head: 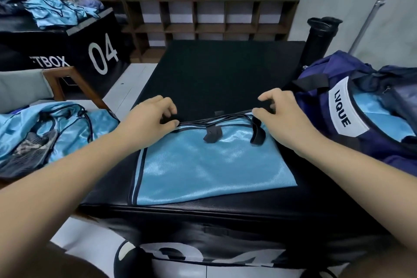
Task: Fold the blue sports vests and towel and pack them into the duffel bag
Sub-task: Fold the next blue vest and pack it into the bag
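Folding step in hand: blue vest (212, 165), frame centre on black box (225, 70), top edge pinched in grip of left hand (151, 117) and right hand (282, 115). Next (judged): further fold needed, then transfer into duffel bag (316, 97), frame right.

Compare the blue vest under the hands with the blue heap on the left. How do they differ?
The vest under the hands lies flat on the black box; the heap at left is crumpled. The left hand and right hand pinch the vest's far edge; nothing touches the heap. Both are shiny light blue with dark trim.
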`<state>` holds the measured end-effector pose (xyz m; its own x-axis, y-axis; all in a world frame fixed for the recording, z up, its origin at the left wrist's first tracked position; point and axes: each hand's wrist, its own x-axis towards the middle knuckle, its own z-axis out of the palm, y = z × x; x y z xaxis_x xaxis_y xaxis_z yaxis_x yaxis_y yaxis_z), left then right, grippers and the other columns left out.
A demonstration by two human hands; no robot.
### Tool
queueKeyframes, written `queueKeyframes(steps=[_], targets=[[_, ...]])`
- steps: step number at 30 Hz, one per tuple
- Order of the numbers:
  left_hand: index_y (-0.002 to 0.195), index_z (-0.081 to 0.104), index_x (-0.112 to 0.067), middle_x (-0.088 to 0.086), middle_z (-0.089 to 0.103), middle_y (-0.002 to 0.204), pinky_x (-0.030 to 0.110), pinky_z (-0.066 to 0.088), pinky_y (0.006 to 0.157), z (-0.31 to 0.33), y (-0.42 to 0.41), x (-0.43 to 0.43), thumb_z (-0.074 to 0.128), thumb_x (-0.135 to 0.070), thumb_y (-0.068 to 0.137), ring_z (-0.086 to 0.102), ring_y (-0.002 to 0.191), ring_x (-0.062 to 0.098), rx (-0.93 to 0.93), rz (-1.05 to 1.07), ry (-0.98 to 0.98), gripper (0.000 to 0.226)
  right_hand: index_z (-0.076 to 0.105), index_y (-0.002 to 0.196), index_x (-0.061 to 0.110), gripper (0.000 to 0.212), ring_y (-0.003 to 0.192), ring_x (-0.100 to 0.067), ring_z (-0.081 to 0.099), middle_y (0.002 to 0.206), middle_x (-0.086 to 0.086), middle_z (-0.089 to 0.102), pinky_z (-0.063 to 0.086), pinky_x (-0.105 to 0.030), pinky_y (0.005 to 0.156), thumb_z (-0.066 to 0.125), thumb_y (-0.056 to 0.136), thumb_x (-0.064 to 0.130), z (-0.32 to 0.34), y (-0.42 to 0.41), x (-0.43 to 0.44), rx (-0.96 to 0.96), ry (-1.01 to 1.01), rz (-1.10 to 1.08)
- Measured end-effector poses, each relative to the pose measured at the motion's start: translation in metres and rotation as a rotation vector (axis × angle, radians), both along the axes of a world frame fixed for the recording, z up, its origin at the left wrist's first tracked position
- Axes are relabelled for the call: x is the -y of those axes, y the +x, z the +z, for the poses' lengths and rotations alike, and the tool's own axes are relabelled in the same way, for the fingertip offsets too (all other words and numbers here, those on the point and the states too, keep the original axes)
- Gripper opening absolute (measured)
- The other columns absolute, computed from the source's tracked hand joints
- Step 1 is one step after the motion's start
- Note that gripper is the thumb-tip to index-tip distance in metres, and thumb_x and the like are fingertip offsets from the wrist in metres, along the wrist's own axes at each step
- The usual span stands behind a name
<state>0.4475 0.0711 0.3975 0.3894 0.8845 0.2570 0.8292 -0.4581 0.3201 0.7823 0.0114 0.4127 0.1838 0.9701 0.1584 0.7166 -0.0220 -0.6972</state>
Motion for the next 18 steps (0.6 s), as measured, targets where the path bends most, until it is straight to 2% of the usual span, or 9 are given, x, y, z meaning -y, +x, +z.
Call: queueKeyframes(steps=[2,4,6,8,11,13,15,18], targets=[[0.105,0.057,-0.032,-0.014,0.053,0.098,0.04,0.055,0.08,0.003,0.008,0.008,0.073,-0.038,0.095,0.055,0.09,0.01,0.009,-0.032,0.078,0.02,0.058,0.111,0.032,0.016,0.111,-0.017,0.056,0.12,0.008,0.049,0.047,-0.039,0.101,0.067,0.098,0.031,0.004,0.002,0.01,0.08,0.141,0.058],[0.101,0.054,-0.031,-0.013,0.053,0.095,0.041,0.054,0.076,0.009,0.021,0.02,0.073,-0.036,0.095,0.055,0.087,0.011,0.024,-0.085,0.126,0.02,0.059,0.098,0.029,0.009,0.094,-0.012,0.06,0.103,0.01,0.058,0.052,-0.037,0.087,0.064,0.097,0.022,0.014,0.001,0.022,0.116,0.238,0.14],[0.094,0.053,-0.031,-0.012,0.056,0.089,0.041,0.053,0.072,0.012,0.034,0.034,0.072,-0.034,0.094,0.058,0.081,0.009,0.047,-0.169,0.108,0.019,0.058,0.087,0.026,0.011,0.078,-0.011,0.063,0.082,0.009,0.066,0.055,-0.042,0.073,0.062,0.096,0.021,0.02,-0.001,0.034,0.17,0.196,0.221],[0.088,0.052,-0.031,-0.013,0.057,0.083,0.038,0.052,0.067,0.012,0.045,0.047,0.072,-0.033,0.094,0.059,0.077,0.009,0.034,-0.252,0.065,0.02,0.057,0.084,0.024,0.012,0.07,-0.018,0.064,0.072,0.007,0.067,0.056,-0.042,0.066,0.059,0.094,0.027,0.021,-0.004,0.045,0.312,0.067,0.254],[0.084,0.053,-0.033,-0.014,0.057,0.076,0.031,0.047,0.063,0.003,0.059,0.06,0.073,-0.033,0.092,0.055,0.071,0.006,-0.042,-0.329,0.042,0.021,0.055,0.082,0.023,0.018,0.074,-0.027,0.061,0.074,0.005,0.065,0.055,-0.04,0.07,0.052,0.093,0.036,0.019,-0.005,0.055,0.648,-0.134,0.256],[0.086,0.055,-0.033,-0.014,0.057,0.076,0.028,0.045,0.063,-0.006,0.065,0.064,0.071,-0.033,0.092,0.054,0.072,0.006,-0.08,-0.357,0.019,0.018,0.057,0.085,0.022,0.022,0.079,-0.028,0.061,0.082,0.002,0.063,0.054,-0.039,0.074,0.051,0.095,0.04,0.017,-0.004,0.057,0.794,-0.231,0.271],[0.088,0.057,-0.032,-0.014,0.056,0.081,0.029,0.047,0.066,-0.014,0.068,0.064,0.07,-0.032,0.092,0.054,0.075,0.006,-0.083,-0.375,0.009,0.014,0.057,0.086,0.023,0.024,0.083,-0.025,0.061,0.086,0.004,0.062,0.053,-0.038,0.074,0.053,0.096,0.045,0.012,-0.003,0.056,0.843,-0.262,0.299],[0.091,0.058,-0.034,-0.015,0.055,0.092,0.034,0.052,0.075,-0.021,0.068,0.059,0.069,-0.035,0.093,0.055,0.086,0.007,-0.056,-0.372,0.002,0.011,0.052,0.085,0.027,0.023,0.085,-0.017,0.059,0.09,0.009,0.061,0.052,-0.037,0.076,0.058,0.096,0.047,0.002,0.004,0.051,0.77,-0.192,0.371]])
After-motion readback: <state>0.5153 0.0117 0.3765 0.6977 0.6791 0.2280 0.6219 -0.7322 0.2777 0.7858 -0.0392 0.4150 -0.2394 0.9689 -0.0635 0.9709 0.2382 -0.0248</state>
